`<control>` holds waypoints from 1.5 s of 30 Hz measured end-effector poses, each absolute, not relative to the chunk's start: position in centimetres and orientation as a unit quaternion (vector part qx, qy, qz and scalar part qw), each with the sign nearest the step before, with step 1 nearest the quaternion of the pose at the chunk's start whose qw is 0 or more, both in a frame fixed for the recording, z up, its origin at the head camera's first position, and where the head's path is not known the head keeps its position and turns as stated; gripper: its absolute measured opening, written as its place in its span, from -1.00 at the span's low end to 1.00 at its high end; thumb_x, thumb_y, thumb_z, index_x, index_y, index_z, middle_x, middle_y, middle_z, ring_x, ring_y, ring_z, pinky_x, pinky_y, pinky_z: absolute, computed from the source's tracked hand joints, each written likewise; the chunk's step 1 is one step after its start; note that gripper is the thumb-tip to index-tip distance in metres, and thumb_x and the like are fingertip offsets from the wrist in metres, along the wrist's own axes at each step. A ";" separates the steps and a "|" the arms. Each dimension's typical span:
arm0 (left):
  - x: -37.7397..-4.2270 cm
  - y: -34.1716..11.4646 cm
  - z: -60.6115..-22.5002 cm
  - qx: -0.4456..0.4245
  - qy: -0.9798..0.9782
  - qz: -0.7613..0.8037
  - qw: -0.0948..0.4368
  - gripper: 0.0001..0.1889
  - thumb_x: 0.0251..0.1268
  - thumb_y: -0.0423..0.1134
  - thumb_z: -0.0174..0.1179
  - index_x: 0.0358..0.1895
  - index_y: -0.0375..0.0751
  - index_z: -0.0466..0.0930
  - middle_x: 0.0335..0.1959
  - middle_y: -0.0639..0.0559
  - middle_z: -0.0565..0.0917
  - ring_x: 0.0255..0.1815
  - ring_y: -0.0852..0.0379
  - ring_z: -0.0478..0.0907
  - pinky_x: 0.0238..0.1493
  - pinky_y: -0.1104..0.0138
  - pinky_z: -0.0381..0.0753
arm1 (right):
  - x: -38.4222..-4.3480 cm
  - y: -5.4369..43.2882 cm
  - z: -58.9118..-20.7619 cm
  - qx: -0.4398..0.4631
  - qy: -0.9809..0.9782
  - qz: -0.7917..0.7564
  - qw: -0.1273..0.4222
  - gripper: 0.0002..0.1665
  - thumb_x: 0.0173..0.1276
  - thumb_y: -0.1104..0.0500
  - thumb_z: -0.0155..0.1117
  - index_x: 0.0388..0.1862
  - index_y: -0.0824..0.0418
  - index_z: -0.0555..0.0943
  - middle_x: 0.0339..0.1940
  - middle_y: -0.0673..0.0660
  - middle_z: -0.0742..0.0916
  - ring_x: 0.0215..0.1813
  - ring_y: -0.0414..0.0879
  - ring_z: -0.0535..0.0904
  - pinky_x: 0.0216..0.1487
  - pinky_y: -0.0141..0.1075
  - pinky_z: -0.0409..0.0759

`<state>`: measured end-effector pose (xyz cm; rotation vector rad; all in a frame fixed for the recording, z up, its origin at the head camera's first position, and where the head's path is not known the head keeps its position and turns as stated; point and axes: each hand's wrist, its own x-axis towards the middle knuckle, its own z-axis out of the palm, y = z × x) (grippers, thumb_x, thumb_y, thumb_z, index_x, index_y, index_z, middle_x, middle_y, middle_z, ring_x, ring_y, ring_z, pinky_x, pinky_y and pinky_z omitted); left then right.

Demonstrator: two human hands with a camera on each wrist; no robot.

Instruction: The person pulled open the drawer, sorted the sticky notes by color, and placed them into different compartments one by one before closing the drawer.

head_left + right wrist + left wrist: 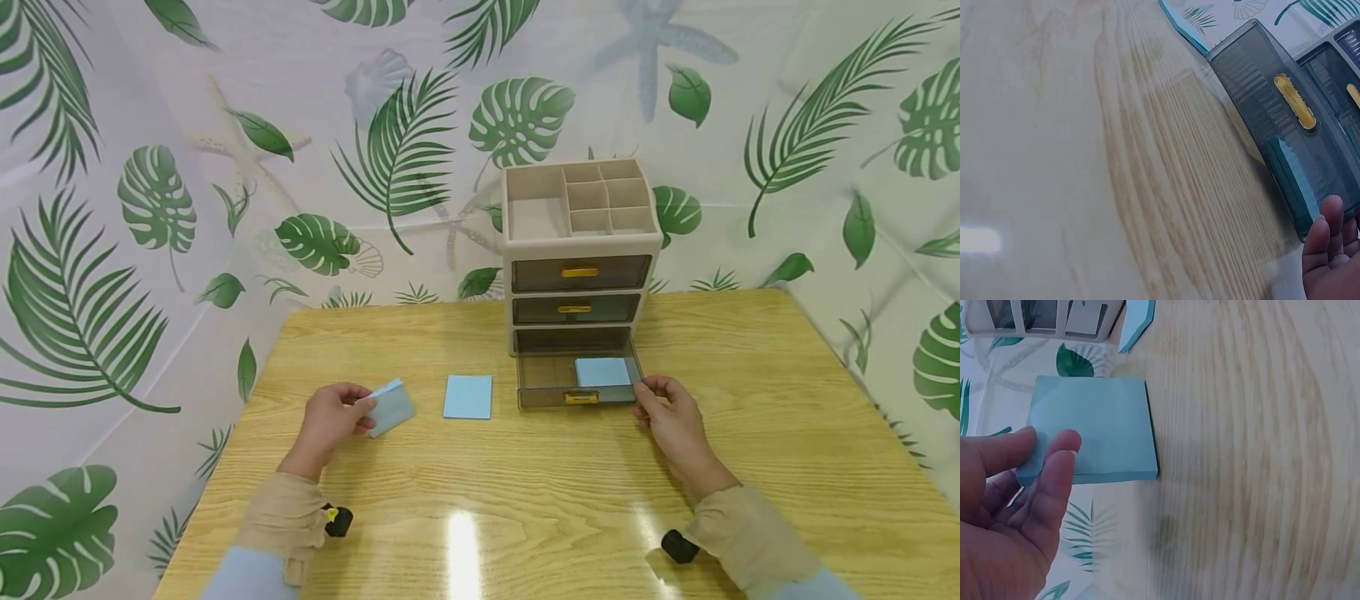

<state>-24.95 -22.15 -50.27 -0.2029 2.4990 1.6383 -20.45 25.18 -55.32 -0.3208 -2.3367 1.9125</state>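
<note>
My left hand point(335, 417) pinches a light blue square sticky note pad point(1094, 428) by one edge, thumb on one face and fingers on the other. In the head view that pad tilts just above the table. A second blue pad point(468, 397) lies flat to its right. The bottom drawer point(546, 398) of the small organizer point(511, 258) is pulled out, its smoky front bearing a yellow handle point(581, 398). Inside at the right lies another blue pad point(603, 372). My right hand point(672, 421) holds the drawer's right front corner between thumb and fingers.
Two upper drawers point(576, 273) of the organizer are closed. An open divided tray point(536, 208) forms its top. The wooden table point(525, 492) meets a leaf-print cloth point(420, 183) behind and at the sides.
</note>
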 end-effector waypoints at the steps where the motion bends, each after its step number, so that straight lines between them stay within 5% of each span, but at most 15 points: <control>1: -25.0 -22.0 -50.3 -0.064 0.834 0.543 0.073 -0.75 0.36 -0.32 0.19 -0.01 -0.41 0.57 -0.17 -0.25 0.57 -0.45 0.06 0.68 -0.36 0.25 0.68 | -20.4 25.2 -55.3 -0.106 -0.768 0.630 0.053 -0.44 0.49 -0.10 0.04 0.14 0.35 0.34 -0.10 0.10 0.45 -0.26 -0.13 0.59 -0.26 -0.36 0.59; 18: -24.6 -18.8 -48.7 -0.020 0.834 0.548 0.063 -0.74 0.48 -0.25 0.05 0.06 -0.32 0.59 -0.20 -0.20 0.57 -0.49 0.05 0.54 -0.38 0.26 0.60 | -20.6 25.3 -55.4 -0.115 -0.761 0.636 0.049 -0.52 0.51 0.01 0.04 0.16 0.37 0.35 -0.09 0.10 0.46 -0.29 -0.17 0.59 -0.27 -0.36 0.60; 37: -26.6 -10.1 -45.3 0.086 0.811 0.575 0.067 -0.78 0.48 -0.26 0.04 0.03 -0.25 0.59 -0.16 -0.11 0.53 -0.44 -0.08 0.59 -0.40 0.29 0.59 | -20.6 25.3 -55.7 -0.107 -0.758 0.640 0.063 -0.47 0.47 -0.12 0.06 0.10 0.31 0.36 -0.13 0.09 0.45 -0.26 -0.11 0.59 -0.26 -0.37 0.60; 45: -28.0 -5.9 -44.8 0.118 0.828 0.544 0.070 -0.79 0.49 -0.25 0.03 -0.01 -0.23 0.59 -0.20 -0.07 0.56 -0.52 0.08 0.55 -0.41 0.27 0.60 | -20.5 25.0 -55.6 -0.111 -0.755 0.644 0.059 -0.48 0.47 -0.10 0.06 0.10 0.31 0.36 -0.14 0.08 0.47 -0.26 -0.12 0.58 -0.25 -0.37 0.61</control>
